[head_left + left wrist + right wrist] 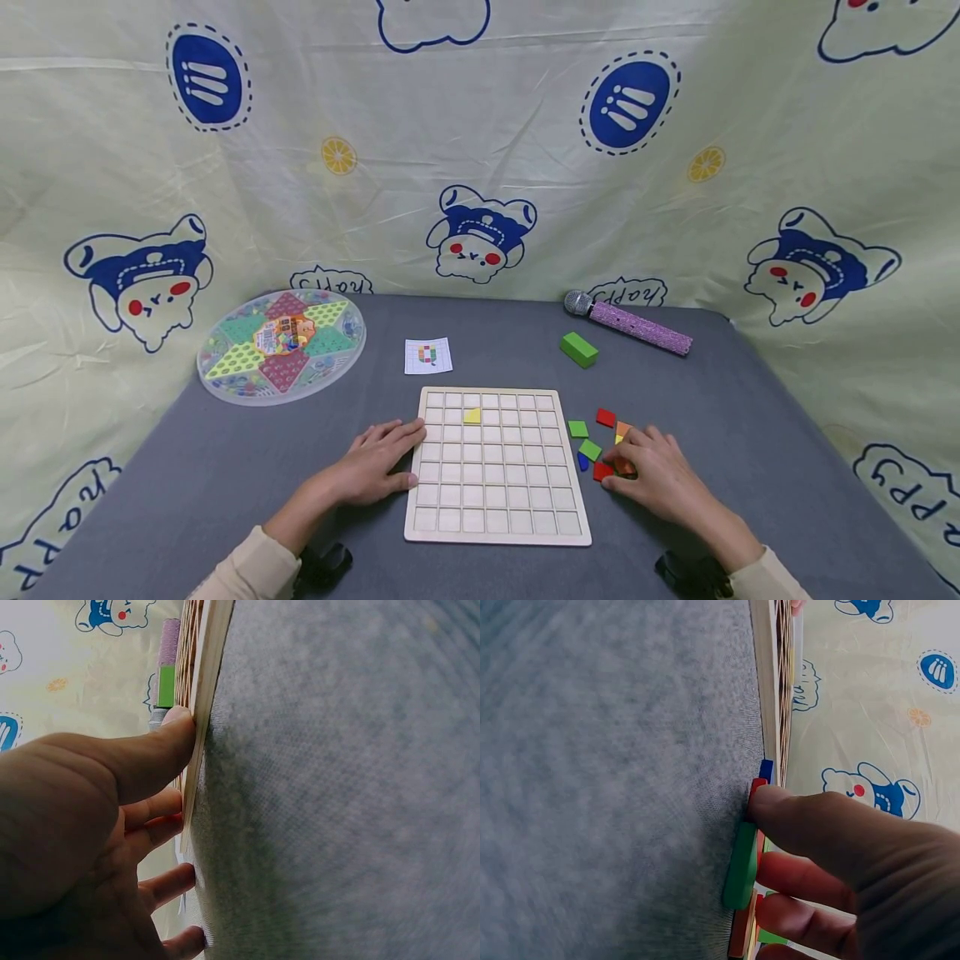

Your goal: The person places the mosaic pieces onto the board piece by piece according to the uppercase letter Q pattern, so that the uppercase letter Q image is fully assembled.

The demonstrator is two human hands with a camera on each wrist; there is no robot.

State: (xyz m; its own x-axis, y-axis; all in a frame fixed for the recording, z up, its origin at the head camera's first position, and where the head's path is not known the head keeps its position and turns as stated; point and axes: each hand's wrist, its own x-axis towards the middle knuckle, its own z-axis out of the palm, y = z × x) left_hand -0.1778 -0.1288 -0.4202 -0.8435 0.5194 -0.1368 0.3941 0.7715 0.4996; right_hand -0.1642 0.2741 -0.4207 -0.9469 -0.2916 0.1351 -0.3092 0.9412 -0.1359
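The wooden grid board [491, 537] lies flat on the table, with one yellow tile [472, 416] in an upper square. My left hand [378, 467] touches the board's left edge, its fingers extended; in the left wrist view the thumb [176, 735] presses against the wooden side. To the board's right, my right hand [660, 475] pinches a red tile [602, 472] between thumb and index finger. Around it lie green tiles [577, 429], another red tile [606, 417], an orange tile [623, 429] and a blue piece [582, 462]. The palm hides part of the pile. A green piece [740, 866] shows near the right thumb.
Behind the board lies a pattern card [428, 356]. A round Chinese checkers board [225, 387] is at the back left. At the back right are a green block [579, 349] and a purple glittery microphone [637, 325]. A printed cloth [480, 108] hangs behind the table.
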